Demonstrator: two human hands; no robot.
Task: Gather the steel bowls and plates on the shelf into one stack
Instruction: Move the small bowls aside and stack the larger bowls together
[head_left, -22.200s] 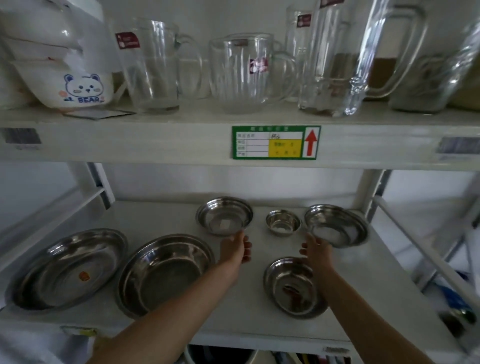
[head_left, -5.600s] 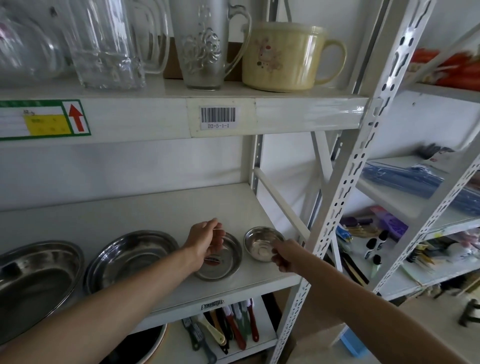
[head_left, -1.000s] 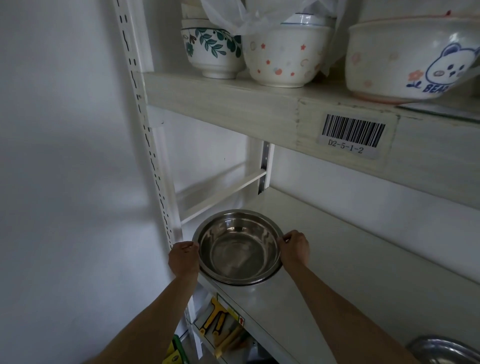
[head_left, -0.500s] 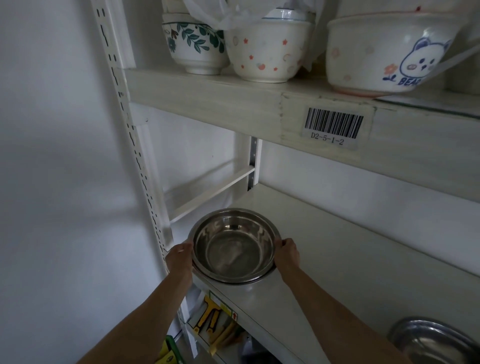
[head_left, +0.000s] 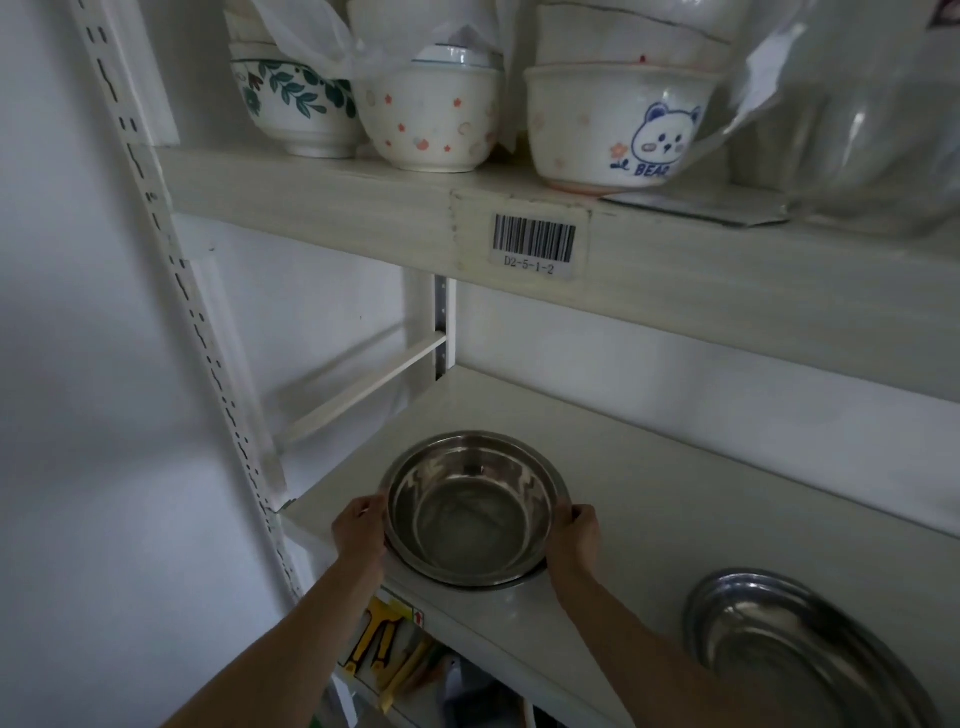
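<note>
A deep steel bowl is at the left front corner of the white shelf, tilted slightly toward me. My left hand grips its left rim and my right hand grips its right rim. A wide, shallow steel plate lies on the same shelf at the lower right, partly cut off by the frame edge. Whether the bowl's base touches the shelf is hard to tell.
The shelf above carries several ceramic bowls, one with a blue bear print, close over my hands. A perforated white upright and a wall bound the left side. Tools lie on the level below.
The view has swung a little to the right, bringing more of the steel plate into sight. Both hands stay on the bowl's rim, and the bowl sits a bit further right in view.
</note>
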